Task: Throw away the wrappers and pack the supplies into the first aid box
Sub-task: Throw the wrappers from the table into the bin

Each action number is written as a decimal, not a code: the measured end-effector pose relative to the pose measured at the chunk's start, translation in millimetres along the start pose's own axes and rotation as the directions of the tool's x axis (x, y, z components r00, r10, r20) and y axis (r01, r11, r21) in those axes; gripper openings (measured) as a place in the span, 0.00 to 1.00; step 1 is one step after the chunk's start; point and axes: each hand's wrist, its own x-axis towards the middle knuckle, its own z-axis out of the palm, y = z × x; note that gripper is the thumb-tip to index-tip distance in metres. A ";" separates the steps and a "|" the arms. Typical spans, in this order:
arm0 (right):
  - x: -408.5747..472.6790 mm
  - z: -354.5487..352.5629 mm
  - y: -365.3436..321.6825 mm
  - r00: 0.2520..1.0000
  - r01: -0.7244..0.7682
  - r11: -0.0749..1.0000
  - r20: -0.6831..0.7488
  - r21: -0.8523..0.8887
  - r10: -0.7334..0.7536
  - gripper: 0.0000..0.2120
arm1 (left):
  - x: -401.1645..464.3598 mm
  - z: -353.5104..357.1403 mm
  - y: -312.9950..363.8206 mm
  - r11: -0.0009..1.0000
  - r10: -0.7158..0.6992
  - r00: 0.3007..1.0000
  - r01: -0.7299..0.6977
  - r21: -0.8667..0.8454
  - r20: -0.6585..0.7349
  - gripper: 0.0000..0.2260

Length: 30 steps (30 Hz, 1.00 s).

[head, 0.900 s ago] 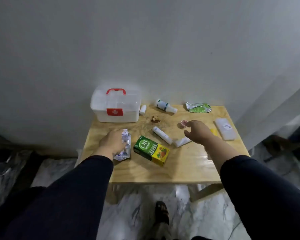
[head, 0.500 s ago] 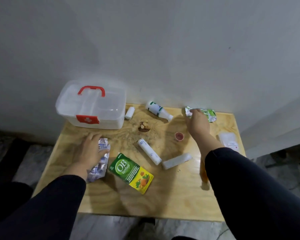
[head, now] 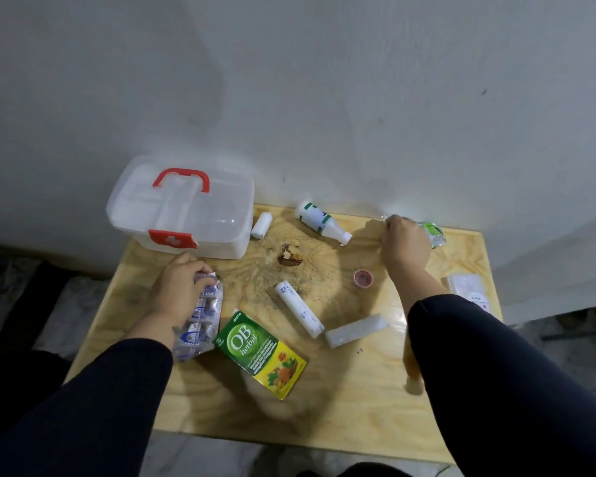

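The white first aid box (head: 186,215) with a red handle stands shut at the table's back left. My left hand (head: 181,287) grips the top of a crumpled silver-blue blister wrapper (head: 200,321) lying on the table. At the back right, my right hand (head: 405,242) is closed over a green foil wrapper (head: 434,232), which it partly hides. Between the hands lie a white bottle (head: 319,222), a small gauze roll (head: 262,225), a long white roll (head: 300,309), a white wrapped pad (head: 356,330), a small red cap (head: 363,278) and a green-yellow OB herbal box (head: 260,352).
The wooden table (head: 341,414) stands against a white wall. A dark knot (head: 289,256) marks its middle. A clear packet (head: 468,290) lies at the right edge, and an orange stick-like item (head: 410,359) is partly hidden under my right sleeve. Marble floor surrounds the table.
My right hand moved from the red cap to the back right and closed on the green wrapper. My left hand stayed on the blister wrapper. The camera came closer to the table.
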 end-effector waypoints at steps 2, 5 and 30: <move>-5.0 -12.0 -1.4 0.998 0.044 0.999 -0.054 -0.019 -0.045 0.08 | -2.1 -5.8 6.4 0.997 -0.006 1.000 0.006 -0.074 0.001 0.03; -16.4 -38.1 -8.9 0.981 0.130 0.991 -0.143 0.004 -0.129 0.09 | -6.8 -20.1 18.0 0.991 0.040 0.998 -0.045 -0.123 -0.039 0.03; -293.4 -131.4 -357.7 0.759 0.536 0.557 -0.073 0.634 -0.647 0.11 | -184.6 -248.6 -113.4 0.981 -0.179 0.820 0.110 -0.158 -0.544 0.09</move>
